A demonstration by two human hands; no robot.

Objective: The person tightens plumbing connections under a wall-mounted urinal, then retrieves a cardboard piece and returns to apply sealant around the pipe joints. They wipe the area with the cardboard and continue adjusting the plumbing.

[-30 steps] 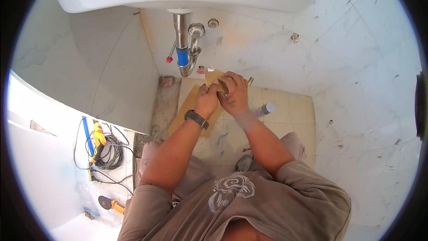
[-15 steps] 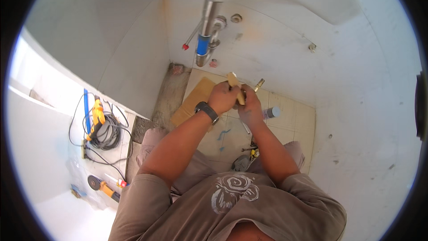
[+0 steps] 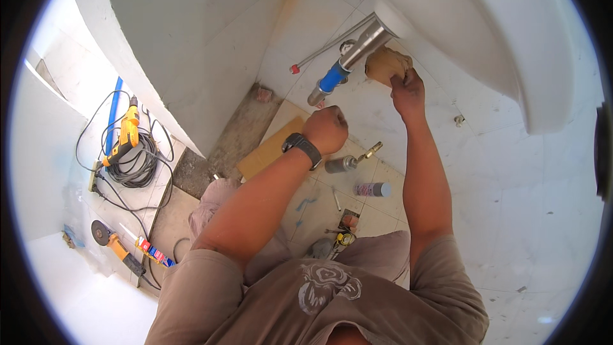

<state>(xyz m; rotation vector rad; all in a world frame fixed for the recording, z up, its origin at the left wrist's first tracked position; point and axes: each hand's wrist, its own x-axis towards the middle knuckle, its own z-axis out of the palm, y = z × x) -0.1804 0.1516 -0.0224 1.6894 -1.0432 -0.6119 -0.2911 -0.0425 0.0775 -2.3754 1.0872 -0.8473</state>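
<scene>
My right hand (image 3: 408, 92) reaches up beside the drain pipe and pinches a ragged-edged tan sheet (image 3: 387, 66); cardboard or sandpaper, I cannot tell which. The sheet is against or close to the tiled wall, right of the metal drain pipe (image 3: 367, 46). This pipe slants down from the white basin and has a blue band (image 3: 334, 76) near its lower end. Just below that end, my left hand (image 3: 324, 131), with a dark watch at the wrist, is curled closed. Whatever its fingers hold, if anything, is hidden.
A torch canister with brass nozzle (image 3: 341, 164) and a spray can (image 3: 373, 189) are on the floor, near a flat cardboard piece (image 3: 271, 147). Outside the left partition lie a yellow drill (image 3: 128, 129), an angle grinder (image 3: 117, 247) and a sealant tube (image 3: 153, 250).
My hands have parted: the right has carried the tan sheet up to the wall by the pipe, the left is now closed below it. The view has turned and shifted.
</scene>
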